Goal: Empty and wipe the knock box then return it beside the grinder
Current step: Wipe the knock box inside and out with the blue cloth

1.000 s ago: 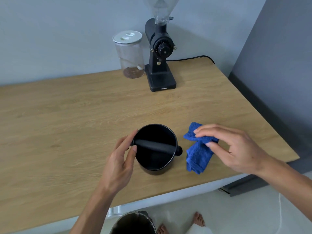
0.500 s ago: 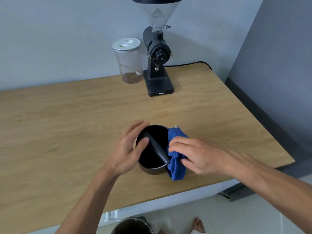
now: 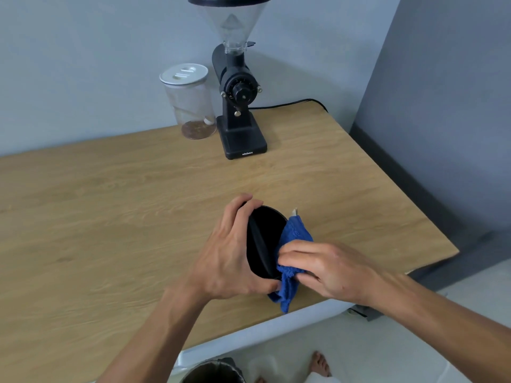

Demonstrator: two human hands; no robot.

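Note:
The black knock box (image 3: 264, 239) is tilted on its side over the table's near right part, its mouth turned right toward the cloth, its knock bar visible across the opening. My left hand (image 3: 229, 252) wraps around its outside wall and holds it. My right hand (image 3: 329, 268) grips a blue cloth (image 3: 293, 255) and presses it against the box's rim and inner wall; part of the cloth hangs down below the box. The black grinder (image 3: 239, 106) with a clear hopper stands at the back of the table.
A clear jar (image 3: 190, 103) with a white lid stands left of the grinder. The grinder's cable (image 3: 290, 103) runs right along the back edge. A dark bin (image 3: 213, 371) sits on the floor below the wooden table's (image 3: 110, 217) front edge, near my bare feet.
My left hand has tipped the knock box from upright onto its side. My right hand picked up the blue cloth from the table and brought it into the box's mouth.

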